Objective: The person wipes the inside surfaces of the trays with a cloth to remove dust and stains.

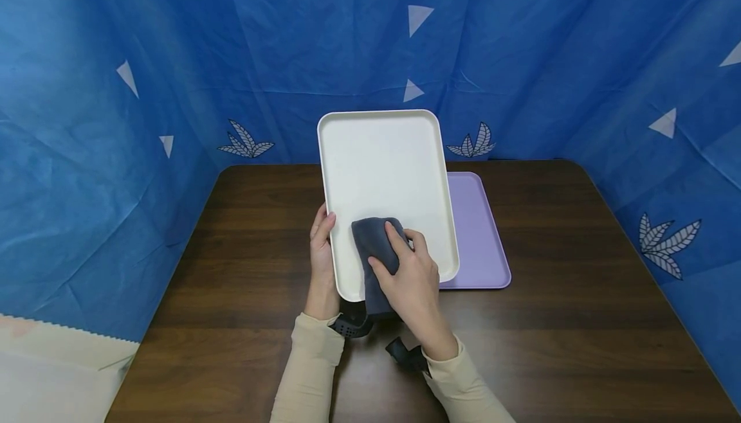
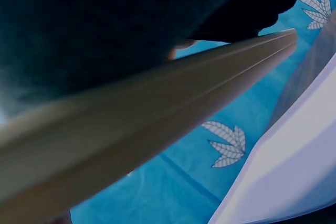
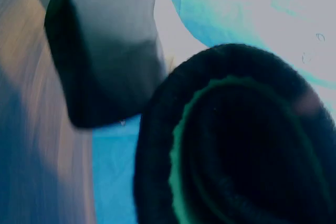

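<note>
A white rectangular tray [image 1: 382, 166] with rounded corners is held tilted up above the table. My left hand [image 1: 322, 249] grips its left edge, thumb on the rim and the other fingers mostly hidden behind it. In my right hand [image 1: 411, 275] is a folded dark grey cloth [image 1: 370, 236], held against the lower part of the tray's inner face. The cloth's lower end hangs past the tray's bottom edge. Seen from the left wrist, the tray's edge [image 2: 157, 108] crosses the picture under the dark cloth. The folded cloth [image 3: 231, 61] looms large and dark in the right wrist view.
A lilac tray [image 1: 477, 236] lies on the brown wooden table [image 1: 567, 269], partly covered by the white one in the head view. Blue patterned curtains [image 1: 278, 37] stand behind and at both sides. Pale fabric [image 1: 52, 371] shows at the lower left.
</note>
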`<state>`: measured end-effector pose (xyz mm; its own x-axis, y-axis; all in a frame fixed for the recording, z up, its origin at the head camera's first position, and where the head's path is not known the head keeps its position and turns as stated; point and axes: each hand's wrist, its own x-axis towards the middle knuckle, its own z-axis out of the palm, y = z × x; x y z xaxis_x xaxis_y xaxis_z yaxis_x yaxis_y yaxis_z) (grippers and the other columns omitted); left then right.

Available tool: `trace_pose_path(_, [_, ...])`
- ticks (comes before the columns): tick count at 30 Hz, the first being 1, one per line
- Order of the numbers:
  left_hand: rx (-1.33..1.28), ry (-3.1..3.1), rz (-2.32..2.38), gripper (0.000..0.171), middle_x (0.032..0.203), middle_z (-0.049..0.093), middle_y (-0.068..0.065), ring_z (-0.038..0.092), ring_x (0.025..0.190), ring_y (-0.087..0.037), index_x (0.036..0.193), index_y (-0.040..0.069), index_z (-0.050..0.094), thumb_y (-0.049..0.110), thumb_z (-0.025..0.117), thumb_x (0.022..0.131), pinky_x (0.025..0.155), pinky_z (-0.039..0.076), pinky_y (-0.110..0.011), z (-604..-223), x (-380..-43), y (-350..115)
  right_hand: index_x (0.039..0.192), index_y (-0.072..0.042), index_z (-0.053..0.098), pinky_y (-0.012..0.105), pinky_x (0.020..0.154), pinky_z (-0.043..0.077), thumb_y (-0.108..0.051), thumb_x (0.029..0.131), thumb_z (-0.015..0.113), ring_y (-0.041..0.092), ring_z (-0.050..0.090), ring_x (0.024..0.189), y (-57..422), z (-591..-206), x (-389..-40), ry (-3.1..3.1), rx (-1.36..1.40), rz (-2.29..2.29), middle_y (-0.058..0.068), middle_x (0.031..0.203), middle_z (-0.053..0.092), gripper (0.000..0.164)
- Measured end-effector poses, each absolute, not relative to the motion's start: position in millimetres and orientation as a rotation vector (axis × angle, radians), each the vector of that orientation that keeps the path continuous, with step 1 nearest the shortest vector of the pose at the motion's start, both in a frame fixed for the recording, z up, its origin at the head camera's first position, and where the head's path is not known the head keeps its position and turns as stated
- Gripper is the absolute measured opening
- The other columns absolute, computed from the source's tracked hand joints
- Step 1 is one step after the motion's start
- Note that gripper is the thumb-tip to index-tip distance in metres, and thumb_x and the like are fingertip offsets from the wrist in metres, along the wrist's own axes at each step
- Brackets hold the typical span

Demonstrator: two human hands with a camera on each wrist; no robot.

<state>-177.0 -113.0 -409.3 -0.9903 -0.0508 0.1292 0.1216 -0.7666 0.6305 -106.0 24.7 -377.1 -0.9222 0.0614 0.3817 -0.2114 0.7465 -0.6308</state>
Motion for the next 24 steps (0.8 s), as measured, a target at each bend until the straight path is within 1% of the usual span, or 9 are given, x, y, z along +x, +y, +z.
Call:
trace_pose_path(3, [-0.151, -1.018, -2.874, 0.034, 0.103, 0.068, -0.001, 0.066, 0.093, -0.012, 0.117, 0.015, 0.062, 0.006, 0.033, 0.101, 0.081, 0.054, -0.023, -409, -177, -113, 0.135, -0.009, 0.059, 0.046, 0.068, 0.057, -0.024, 0.077, 0.084, 0.036, 0.068, 0.076, 19, -376, -104, -2.572, 0.161, 0.976, 0.023, 0.123, 0.057, 0.064])
trace_pose_path(7, [-0.154, -0.983, -2.896, 0.030, 0.103, 0.069, -0.001, 0.066, 0.093, -0.012, 0.117, 0.016, 0.063, 0.009, 0.038, 0.102, 0.081, 0.054, -0.024, -408, -175, -112, 0.134, -0.009, 0.060, 0.044, 0.064, 0.056, -0.023, 0.076, 0.085, 0.033, 0.068, 0.076, 12, -375, -102, -2.576, 0.222, 0.947, 0.023, 0.123, 0.057, 0.065])
trace_pose_path(11, [-0.182, -0.921, -2.930, 0.025, 0.103, 0.070, -0.001, 0.066, 0.094, -0.013, 0.116, 0.015, 0.063, 0.010, 0.044, 0.101, 0.081, 0.054, -0.025, -407, -175, -112, 0.133, -0.009, 0.061, 0.044, 0.064, 0.056, -0.022, 0.074, 0.086, 0.033, 0.068, 0.078, 8, -376, -99, -2.553, 0.275, 0.914, 0.023, 0.121, 0.058, 0.065])
trace_pose_path(15, [-0.192, -0.922, -2.932, 0.024, 0.104, 0.069, -0.001, 0.066, 0.095, -0.013, 0.117, 0.015, 0.062, 0.012, 0.046, 0.101, 0.082, 0.054, -0.025, -408, -175, -112, 0.132, -0.009, 0.062, 0.044, 0.063, 0.056, -0.021, 0.072, 0.088, 0.033, 0.068, 0.079, 7, -377, -99, -2.533, 0.289, 0.896, 0.023, 0.121, 0.058, 0.066])
trace_pose_path(19, [-0.172, -0.940, -2.920, 0.024, 0.103, 0.070, 0.000, 0.066, 0.094, -0.013, 0.117, 0.015, 0.062, 0.011, 0.044, 0.101, 0.081, 0.053, -0.024, -408, -175, -112, 0.132, -0.010, 0.062, 0.044, 0.063, 0.056, -0.021, 0.072, 0.088, 0.033, 0.069, 0.080, 9, -376, -98, -2.540, 0.278, 0.905, 0.022, 0.122, 0.058, 0.067])
trace_pose_path(24, [-0.152, -0.942, -2.914, 0.031, 0.101, 0.070, 0.000, 0.067, 0.092, -0.012, 0.114, 0.015, 0.064, 0.007, 0.037, 0.101, 0.080, 0.053, -0.023, -407, -175, -111, 0.132, -0.011, 0.062, 0.046, 0.065, 0.056, -0.020, 0.071, 0.088, 0.035, 0.069, 0.083, 14, -376, -99, -2.544, 0.262, 0.916, 0.021, 0.123, 0.059, 0.067])
